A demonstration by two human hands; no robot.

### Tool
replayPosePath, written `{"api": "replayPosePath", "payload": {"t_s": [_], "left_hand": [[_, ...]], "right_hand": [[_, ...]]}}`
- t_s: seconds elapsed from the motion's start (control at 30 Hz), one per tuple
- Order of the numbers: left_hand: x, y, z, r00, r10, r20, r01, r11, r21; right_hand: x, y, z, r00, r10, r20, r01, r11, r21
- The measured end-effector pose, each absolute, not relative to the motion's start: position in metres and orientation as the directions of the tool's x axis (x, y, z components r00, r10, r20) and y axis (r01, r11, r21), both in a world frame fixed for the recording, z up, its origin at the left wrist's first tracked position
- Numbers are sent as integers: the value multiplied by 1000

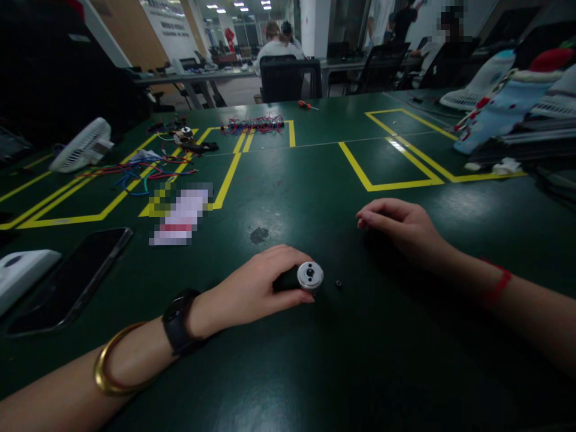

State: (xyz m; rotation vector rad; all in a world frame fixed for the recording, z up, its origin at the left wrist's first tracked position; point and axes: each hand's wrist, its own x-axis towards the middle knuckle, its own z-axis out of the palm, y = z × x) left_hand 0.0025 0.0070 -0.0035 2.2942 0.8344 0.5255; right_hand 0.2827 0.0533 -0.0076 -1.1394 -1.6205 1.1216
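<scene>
My left hand (pixel 258 279) is curled round a small silver cylindrical motor (pixel 310 275). The motor's round end faces up, showing a dark centre and two small holes; thumb and index finger touch its sides. Just right of it, a tiny dark ring-like part (pixel 339 284) lies on the green table (pixel 288 372). Farther right, my right hand (pixel 400 225) hovers over or rests on the table, apart from the motor. Its thumb and fingers are pressed together, and whatever may be between them is hidden.
At left lie a phone (pixel 72 282), a white device (pixel 27 270), a blurred paper (pixel 182 216), loose wires (pixel 139 171) and a white fan (pixel 83 147). Farther back are a wire bundle (pixel 254 124) and a screwdriver (pixel 306 105). A snowman figure (pixel 499 117) stands at right. People sit beyond.
</scene>
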Motion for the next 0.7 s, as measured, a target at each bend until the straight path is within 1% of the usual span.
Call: {"api": "replayPosePath", "payload": {"t_s": [0.07, 0.13, 0.23, 0.6, 0.7], "left_hand": [[2, 7, -3, 719, 679, 149, 426, -599, 678], [2, 7, -3, 718, 681, 147, 427, -597, 679], [2, 6, -3, 713, 687, 141, 433, -589, 682], [2, 6, -2, 717, 684, 132, 439, -591, 677], [1, 5, -2, 723, 678, 131, 434, -594, 678]], "right_hand": [[284, 59, -13, -125, 987, 104, 134, 121, -984], [284, 61, -15, -94, 993, 78, 103, 87, -991], [282, 59, -14, -110, 992, 56, 140, 72, -988], [279, 57, -11, -100, 993, 57, 207, 77, -975], [278, 57, -10, -107, 993, 58, 248, 83, -965]]}}
